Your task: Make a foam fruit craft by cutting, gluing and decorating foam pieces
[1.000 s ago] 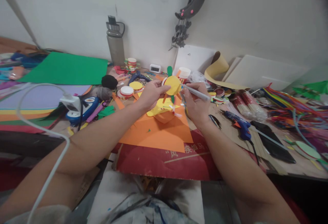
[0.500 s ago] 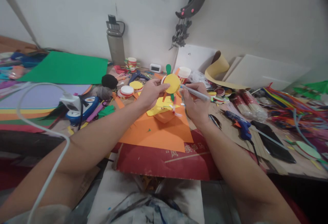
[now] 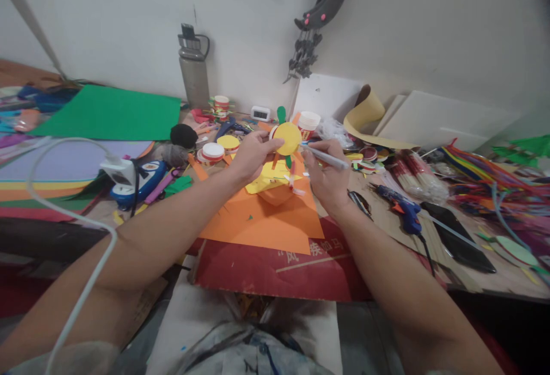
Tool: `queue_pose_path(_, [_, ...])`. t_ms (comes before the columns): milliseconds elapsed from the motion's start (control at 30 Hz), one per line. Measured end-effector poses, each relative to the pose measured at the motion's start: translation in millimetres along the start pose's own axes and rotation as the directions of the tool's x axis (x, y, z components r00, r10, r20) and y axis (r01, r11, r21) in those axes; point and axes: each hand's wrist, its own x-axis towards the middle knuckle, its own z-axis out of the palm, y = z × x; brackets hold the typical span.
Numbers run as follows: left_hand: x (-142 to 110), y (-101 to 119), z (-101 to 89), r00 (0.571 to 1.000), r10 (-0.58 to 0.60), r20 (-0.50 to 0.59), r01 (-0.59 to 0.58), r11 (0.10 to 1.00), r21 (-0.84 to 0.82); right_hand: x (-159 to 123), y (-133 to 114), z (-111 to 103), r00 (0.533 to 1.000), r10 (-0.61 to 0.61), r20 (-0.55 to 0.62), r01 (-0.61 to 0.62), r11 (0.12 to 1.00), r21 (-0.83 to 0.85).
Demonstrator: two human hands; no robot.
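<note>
My left hand (image 3: pixel 255 154) is closed on a small paper-cup craft (image 3: pixel 287 138), its thumb on the round yellow face. Green and orange paper pieces stick out from the craft's edge. A pen (image 3: pixel 325 157) with a pale barrel is in my right hand (image 3: pixel 329 177), its tip close to the right edge of the yellow face; whether it touches, I cannot tell. Below both hands lie yellow paper (image 3: pixel 266 180) and orange sheets (image 3: pixel 262 226), with a red-and-clear marker (image 3: pixel 292 176) among them.
A blue glue gun (image 3: pixel 401 209) and a black pouch (image 3: pixel 459 237) lie at the right. Behind stand a grey bottle (image 3: pixel 194 77) and stacked paper cups (image 3: pixel 308 123). Coloured sheets (image 3: pixel 112 113) and a blue power strip (image 3: pixel 146 183) with a white cable (image 3: pixel 103 243) are at the left.
Both hands keep their holds. The craft has shifted very slightly left, and the pen has moved a little with its rear end tilting slightly.
</note>
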Motion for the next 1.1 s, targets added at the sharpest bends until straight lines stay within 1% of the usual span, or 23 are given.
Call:
queue_pose_path(100, [0.2, 0.2, 0.2, 1.0, 0.0, -0.004, 0.0, 1.0, -0.006, 0.6, -2.2, 0.4, 1.0, -0.003, 0.001, 0.002, 1.0, 0.008])
queue_pose_path(267, [0.9, -0.3, -0.4, 1.0, 0.002, -0.005, -0.002, 1.0, 0.001, -0.1, -3.4, 0.7, 0.999, 0.038, 0.022, -0.038, 0.999, 0.005])
queue_pose_path(467, [1.7, -1.5, -0.8, 1.0, 0.02, -0.002, -0.02, 1.0, -0.017, -1.6, -4.9, 1.8, 1.0, 0.017, 0.026, -0.017, 1.0, 0.023])
queue_pose_path(833, [2.8, -2.5, -2.0, 1.0, 0.017, -0.01, -0.017, 1.0, 0.016, -2.5, -7.1, 2.7, 0.999, 0.005, 0.039, -0.006, 1.0, 0.003])
queue_pose_path(933, [2.9, -2.4, -1.3, 1.0, 0.01, -0.01, -0.01, 1.0, 0.004, -2.4, -7.9, 2.6, 0.999, -0.009, 0.044, 0.008, 1.0, 0.009])
queue_pose_path(1100, [1.3, -0.5, -0.8, 1.0, 0.0, 0.019, 0.0, 0.999, -0.033, -2.3, -9.1, 2.5, 0.999, -0.013, 0.042, 0.012, 1.0, 0.029])
